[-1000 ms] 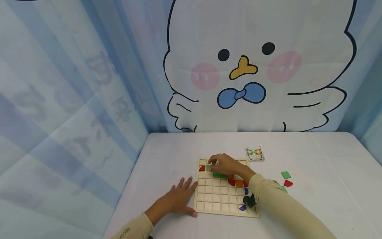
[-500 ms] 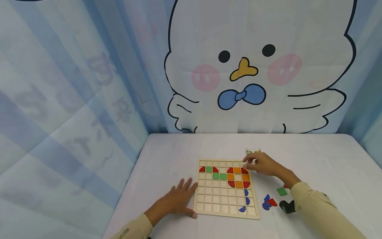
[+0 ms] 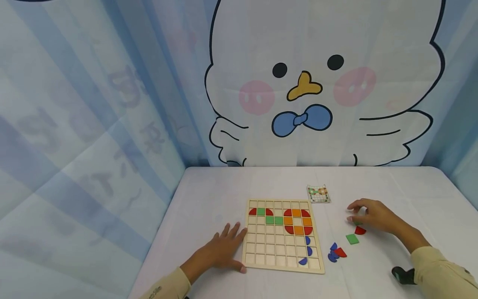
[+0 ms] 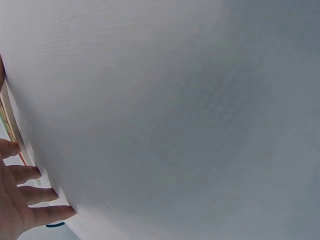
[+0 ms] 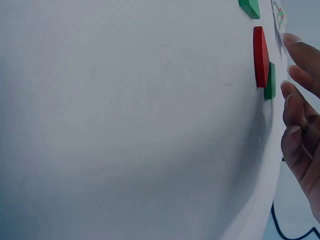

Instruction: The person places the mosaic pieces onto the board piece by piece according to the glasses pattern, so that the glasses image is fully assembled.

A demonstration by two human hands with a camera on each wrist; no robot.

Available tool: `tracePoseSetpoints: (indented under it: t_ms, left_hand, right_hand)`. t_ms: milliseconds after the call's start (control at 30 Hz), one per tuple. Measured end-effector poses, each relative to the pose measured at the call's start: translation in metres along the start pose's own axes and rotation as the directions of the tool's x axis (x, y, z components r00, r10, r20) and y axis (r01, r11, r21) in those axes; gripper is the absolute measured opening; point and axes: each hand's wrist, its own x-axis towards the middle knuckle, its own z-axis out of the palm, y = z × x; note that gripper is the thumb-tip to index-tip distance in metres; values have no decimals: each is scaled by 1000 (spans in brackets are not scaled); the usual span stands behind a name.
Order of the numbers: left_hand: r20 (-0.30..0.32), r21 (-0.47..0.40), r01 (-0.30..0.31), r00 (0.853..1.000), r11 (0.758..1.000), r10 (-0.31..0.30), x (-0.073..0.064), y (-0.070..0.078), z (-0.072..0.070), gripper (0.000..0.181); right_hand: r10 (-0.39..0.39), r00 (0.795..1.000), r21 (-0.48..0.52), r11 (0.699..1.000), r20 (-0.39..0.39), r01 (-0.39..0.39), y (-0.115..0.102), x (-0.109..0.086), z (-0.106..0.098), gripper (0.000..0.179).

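Observation:
My left hand (image 3: pixel 223 245) lies spread on the table, with fingertips and thumb at the left edge of the wooden grid board (image 3: pixel 267 258). Red quarter-round, green square, orange square and blue half-round pieces sit in the board's cells. To the right of the board, my right hand (image 3: pixel 376 216) hovers over a green square tile (image 5: pixel 270 82) that it partly covers in the head view. Its fingers are bent loosely and apart, with nothing visible between them. Close by lies a red quarter-round piece (image 5: pixel 260 57), and nearer the front another green square tile (image 3: pixel 352 238).
A small pattern card (image 3: pixel 319 194) lies behind the board's right corner. Several blue pieces (image 3: pixel 333 253) and a red piece (image 3: pixel 340 252) are heaped right of the board. A printed curtain (image 3: pixel 317 149) hangs behind the table.
My right hand has moved from the board's upper left, past its top right corner, to the loose tiles. A red piece now shows in the third cell of the second row. The left hand stays put.

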Motion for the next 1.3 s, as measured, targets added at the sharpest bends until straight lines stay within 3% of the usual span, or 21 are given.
tracePoseSetpoints:
  t_ms: [333,800,1300]
  left_hand:
    - [-12,2,-3,1000,1000,3,-1,0,-1,114]
    - [-25,26,-22,999,999,22,-1,0,0,115]
    - [-24,21,-28,999,999,29,-1,-2,1,116]
  right_hand:
    - [12,1000,-25,1000,-20,-13,18,-13,-1,42]
    - [25,1000,-11,1000,12,-25,15,-11,0,38]
    - [43,999,-34,998,-10,-43,15,-14,1,40]
